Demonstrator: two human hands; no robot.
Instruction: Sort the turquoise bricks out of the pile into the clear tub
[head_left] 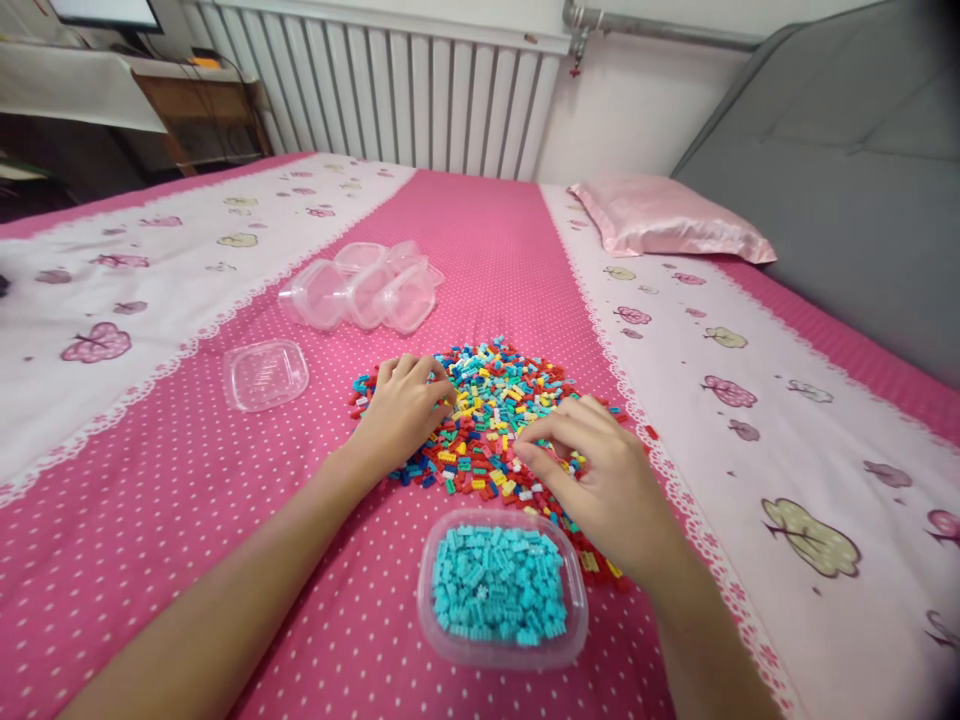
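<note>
A heap of tiny toy building bricks (480,405), in red, yellow, blue, green, white and turquoise, lies spread on the bed. My left hand (405,405) rests at the heap's left side with curled fingers, thumb and index close together; what they hold, if anything, is hidden. Over the right side of the heap, my right hand (592,465) brings thumb and index fingertips together in a pinch, and anything between them is too small to name. Just in front of the heap stands a clear plastic container (427,620), filled with turquoise bricks (499,585).
Beyond my left hand, several clear plastic containers (322,295) lie grouped on the pink dotted bedspread (480,230). A clear lid (266,375) lies nearer, on the left. At the far right are a pink pillow (667,215) and a grey headboard (847,170). A white radiator (405,90) lines the wall.
</note>
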